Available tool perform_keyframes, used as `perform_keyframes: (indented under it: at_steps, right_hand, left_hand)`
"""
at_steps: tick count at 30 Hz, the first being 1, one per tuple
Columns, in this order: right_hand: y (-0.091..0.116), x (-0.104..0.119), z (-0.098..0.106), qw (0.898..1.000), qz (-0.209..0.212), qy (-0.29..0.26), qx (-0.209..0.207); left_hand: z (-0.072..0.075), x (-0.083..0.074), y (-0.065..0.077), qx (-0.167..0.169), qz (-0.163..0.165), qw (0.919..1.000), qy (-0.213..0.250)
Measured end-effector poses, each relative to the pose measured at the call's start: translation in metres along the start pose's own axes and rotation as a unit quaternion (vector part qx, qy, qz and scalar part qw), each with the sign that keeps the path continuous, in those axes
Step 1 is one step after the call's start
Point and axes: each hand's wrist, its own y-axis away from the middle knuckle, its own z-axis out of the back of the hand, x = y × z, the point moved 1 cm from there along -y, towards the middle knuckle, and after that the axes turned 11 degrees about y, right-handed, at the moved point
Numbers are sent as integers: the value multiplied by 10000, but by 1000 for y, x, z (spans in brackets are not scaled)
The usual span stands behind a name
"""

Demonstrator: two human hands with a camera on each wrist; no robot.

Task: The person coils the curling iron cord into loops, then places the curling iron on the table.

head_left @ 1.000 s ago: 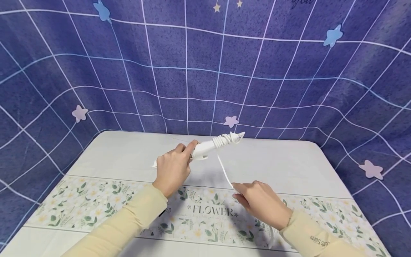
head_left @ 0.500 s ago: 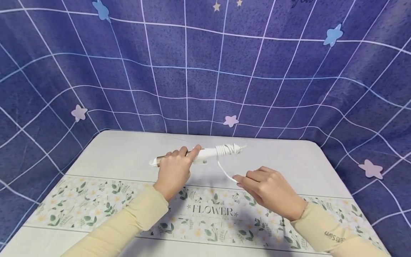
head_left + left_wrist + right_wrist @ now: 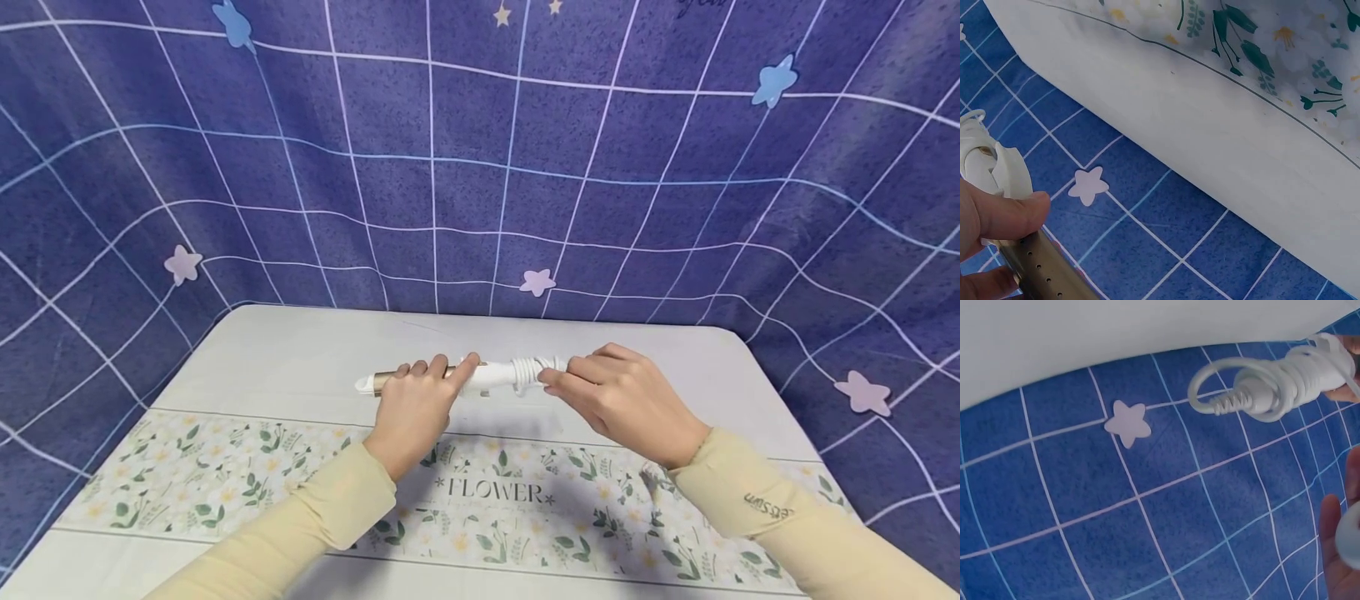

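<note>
A curling iron [image 3: 491, 377] with a white handle and a bronze barrel lies nearly level in the head view, above the table. My left hand [image 3: 415, 408] grips it round the barrel; in the left wrist view the perforated bronze barrel [image 3: 1050, 269] shows below the thumb. White cord [image 3: 1297, 378] is wound in several turns round the handle's end and makes a loose loop there. My right hand [image 3: 633, 404] is at that end, its fingers pinching the cord. A rounded white piece [image 3: 1350, 535] shows by the right hand's fingers in the right wrist view; its kind is unclear.
The white table [image 3: 285, 350] carries a floral band with the word FLOWER across its front part. Behind and at both sides hangs a blue cloth [image 3: 472, 200] with a grid and stars. The table's far edge lies just beyond the hands.
My right hand has moved up to the iron's wound end with the cord, shortening the free stretch. The iron has come down and swung from tilted to nearly level, the left hand still round it.
</note>
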Motion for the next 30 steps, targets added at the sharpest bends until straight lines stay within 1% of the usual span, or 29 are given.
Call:
perform_keyframes:
  at_steps: [5, 8, 12, 17, 21, 24, 28, 30]
  right_hand:
    - [-13, -7, -3, 9999, 111, 75, -77]
    - [-18, -12, -5, 9998, 140, 102, -137]
    - [-22, -19, -7, 9996, 137, 227, -112]
    - [-21, -27, -12, 9993, 50, 369, -18]
    - [-14, -35, -18, 9994, -127, 311, 127]
    - [-9, -41, -22, 9988, -304, 235, 294]
    - [-4, -48, -27, 9974, -495, 149, 498]
    - [-3, -49, -29, 9966, -586, 23, 583]
  left_hand:
    - [1, -2, 1, 23, -65, 10000, 7]
    - [1, -4, 2, 21, -154, 9999, 68]
    - [3, -7, 3, 7, -307, 9993, 192]
    - [5, -8, 2, 93, -497, 9981, 364]
    - [6, -8, 2, 178, -685, 9955, 625]
    - [7, -7, 2, 88, -852, 9932, 788]
    - [7, -5, 2, -159, -1047, 9914, 774]
    - [7, -4, 1, -292, -1117, 9904, 754]
